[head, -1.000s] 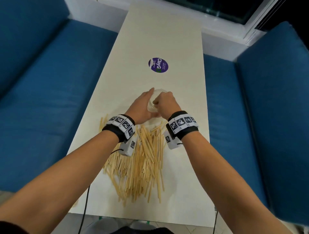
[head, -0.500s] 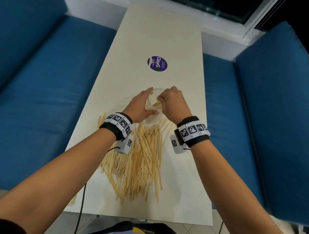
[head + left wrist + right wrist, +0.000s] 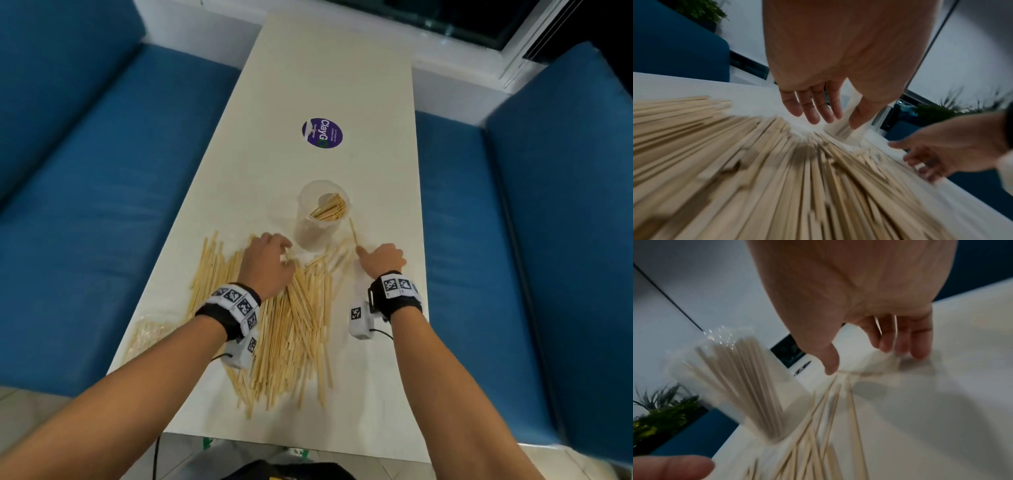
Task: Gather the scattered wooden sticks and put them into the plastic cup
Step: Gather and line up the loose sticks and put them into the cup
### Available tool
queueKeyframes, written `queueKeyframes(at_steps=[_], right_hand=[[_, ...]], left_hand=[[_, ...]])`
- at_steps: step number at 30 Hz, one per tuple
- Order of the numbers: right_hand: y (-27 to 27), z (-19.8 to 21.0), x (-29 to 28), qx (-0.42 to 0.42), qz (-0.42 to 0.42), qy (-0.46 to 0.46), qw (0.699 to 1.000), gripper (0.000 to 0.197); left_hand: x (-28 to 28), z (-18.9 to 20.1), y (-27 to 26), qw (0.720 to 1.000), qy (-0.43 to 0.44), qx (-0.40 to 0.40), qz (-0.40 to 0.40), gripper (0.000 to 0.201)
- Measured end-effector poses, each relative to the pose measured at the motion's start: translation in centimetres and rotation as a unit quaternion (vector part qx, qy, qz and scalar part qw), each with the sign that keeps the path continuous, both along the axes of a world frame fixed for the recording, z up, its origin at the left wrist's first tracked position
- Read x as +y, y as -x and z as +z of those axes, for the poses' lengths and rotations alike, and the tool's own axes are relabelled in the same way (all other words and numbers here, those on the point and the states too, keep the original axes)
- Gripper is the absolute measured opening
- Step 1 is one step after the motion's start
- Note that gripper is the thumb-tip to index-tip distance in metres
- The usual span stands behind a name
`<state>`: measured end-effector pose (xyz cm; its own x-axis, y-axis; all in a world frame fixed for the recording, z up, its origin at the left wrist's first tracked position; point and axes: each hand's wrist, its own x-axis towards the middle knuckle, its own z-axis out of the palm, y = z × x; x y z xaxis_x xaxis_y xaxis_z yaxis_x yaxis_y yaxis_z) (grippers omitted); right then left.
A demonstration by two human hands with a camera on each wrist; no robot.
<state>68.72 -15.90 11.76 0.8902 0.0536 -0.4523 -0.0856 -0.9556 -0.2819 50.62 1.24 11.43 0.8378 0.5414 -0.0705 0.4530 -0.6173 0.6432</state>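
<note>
From the head view, a clear plastic cup (image 3: pixel 322 214) is standing upright on the smooth pale tabletop (image 3: pixel 376 342), holding a bundle of thin wooden sticks (image 3: pixel 329 208). A flat fan of loose sticks (image 3: pixel 291 325) is lying just beside it. The left hand (image 3: pixel 265 265) is resting over that pile; the right hand (image 3: pixel 380 257) is touching one stray stick (image 3: pixel 352 231).

From the left wrist, the left grip's fingers (image 3: pixel 813 105) are hanging relaxed, holding nothing.

From the right wrist, the right grip is showing loose fingers (image 3: pixel 902 335) holding nothing; the view is blurred.

A café or lounge booth: blue benches (image 3: pixel 102 171) flank a narrow table (image 3: pixel 342 68) (branded sticker (image 3: pixel 322 133)).
</note>
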Motion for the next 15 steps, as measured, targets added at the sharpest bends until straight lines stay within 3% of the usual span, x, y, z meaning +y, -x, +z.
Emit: queueKeyframes(at_steps=[3, 6, 10, 15], right_hand=[[1.6, -1.5, 1.9, -0.015, 0.026, 0.032, 0.999, 0.116], [3.1, -1.7, 3.6, -0.046, 0.053, 0.017, 0.997, 0.122], [2.8, -3.1, 4.5, -0.057, 0.059, -0.029, 0.996, 0.087], [0.6, -3.1, 1.8, -0.075, 0.055, -0.053, 0.994, 0.028]], left_hand=[[-2.3, -1.2, 1.6, 0.995, -0.056, 0.058, -0.063, 0.047], [-4.2, -1.9, 2.6, 0.988, -0.095, 0.087, -0.085, 0.072], [-5.7, -2.2, 3.3, 0.979, -0.132, 0.099, -0.116, 0.086], [-6.1, -2.7, 3.7, 0.974, -0.157, 0.103, -0.13, 0.073]])
